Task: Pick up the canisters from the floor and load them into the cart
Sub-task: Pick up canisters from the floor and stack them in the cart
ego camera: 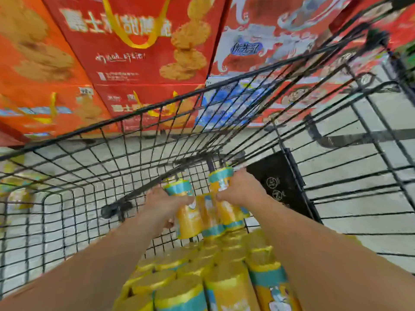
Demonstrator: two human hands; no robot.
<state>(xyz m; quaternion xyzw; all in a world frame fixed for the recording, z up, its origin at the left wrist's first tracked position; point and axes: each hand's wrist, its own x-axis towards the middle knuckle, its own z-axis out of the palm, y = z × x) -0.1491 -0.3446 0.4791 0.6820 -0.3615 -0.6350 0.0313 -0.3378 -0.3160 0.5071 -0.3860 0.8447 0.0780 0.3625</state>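
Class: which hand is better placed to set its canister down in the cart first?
Probably left: the left hand grips a canister over bare mesh of the cart; the right hand sits close to the black panel.

the left hand [166, 203] and right hand [240, 190] hide most of their fingers behind the held canisters [190, 218], whose print is blurred; the stacked canisters [224, 283] run off the bottom edge; round marks on the black panel [289, 176], right of centre, are too small to read; yellow shapes [18, 194] at the left edge are too blurred to name
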